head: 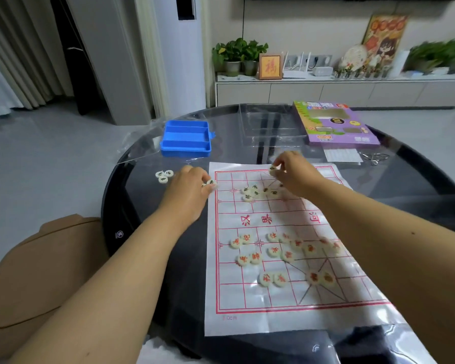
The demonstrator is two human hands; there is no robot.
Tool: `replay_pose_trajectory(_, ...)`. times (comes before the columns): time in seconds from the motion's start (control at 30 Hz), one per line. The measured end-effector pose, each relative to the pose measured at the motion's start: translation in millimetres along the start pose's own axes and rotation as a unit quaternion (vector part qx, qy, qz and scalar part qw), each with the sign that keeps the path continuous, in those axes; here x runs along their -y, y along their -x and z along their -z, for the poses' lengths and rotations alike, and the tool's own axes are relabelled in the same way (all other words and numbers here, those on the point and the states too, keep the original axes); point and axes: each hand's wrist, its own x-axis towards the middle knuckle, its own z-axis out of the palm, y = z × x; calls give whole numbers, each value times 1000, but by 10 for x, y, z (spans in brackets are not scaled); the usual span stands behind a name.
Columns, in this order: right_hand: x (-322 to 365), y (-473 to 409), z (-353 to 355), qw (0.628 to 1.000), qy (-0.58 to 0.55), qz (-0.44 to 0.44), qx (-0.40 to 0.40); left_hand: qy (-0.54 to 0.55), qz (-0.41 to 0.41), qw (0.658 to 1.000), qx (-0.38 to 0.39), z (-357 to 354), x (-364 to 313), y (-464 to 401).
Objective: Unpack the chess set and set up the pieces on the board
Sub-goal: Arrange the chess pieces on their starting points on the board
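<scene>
A white paper board with a red grid lies on the dark round table. Red-marked round pieces are scattered over its near half. A small cluster of dark-marked pieces lies on the far half. My left hand rests at the board's far left corner, fingers pinched on a dark-marked piece. My right hand hovers over the far edge and pinches another dark-marked piece. Three more dark-marked pieces lie on the table left of the board.
A blue compartment tray stands behind my left hand. A clear plastic lid and the purple game box lie at the back right, with a white sheet and metal rings nearby. A tan cushion sits at left.
</scene>
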Motion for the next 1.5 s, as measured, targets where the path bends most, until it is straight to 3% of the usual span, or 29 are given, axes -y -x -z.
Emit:
replay_pose_trajectory(0.23, -484, 28, 57, 998, 18, -49, 35, 9, -6, 999, 33, -272, -424, -276)
replay_pose_trajectory(0.37, -510, 28, 87, 995, -73, -51, 39, 1, 28, 998, 50, -421, -461, -395)
replay_pose_trajectory(0.5, -506, 45, 91, 993, -96, -58, 35, 14, 36, 997, 68, -481, -412, -424)
replay_pose_trajectory(0.77, -500, 37, 50, 994, -71, -74, 30, -22, 36, 998, -42, -276, -39, -309)
replay_pose_trajectory(0.87, -485, 60, 61, 987, -125, -96, 10, -55, 61, 994, -67, -155, 226, -262)
replay_pose_trajectory(0.97, -413, 96, 104, 978, -159, -114, -70, -90, 87, 992, -11, -45, 508, -244)
replay_pose_trajectory(1.07, -165, 68, 67, 983, -130, -51, -117, -129, 95, 983, 88, -13, 720, -259)
replay_pose_trajectory(1.17, 212, -14, -69, 991, -86, 32, -100, -163, 71, 974, 139, -7, 749, -263)
replay_pose_trajectory(1.37, 1064, -141, -412, 984, 19, 174, 24, -170, 11, 972, 164, 41, 750, -137)
replay_pose_trajectory(1.5, 1362, -239, -683, 970, 102, 198, 92, -130, -33, 980, 147, 80, 760, 13)
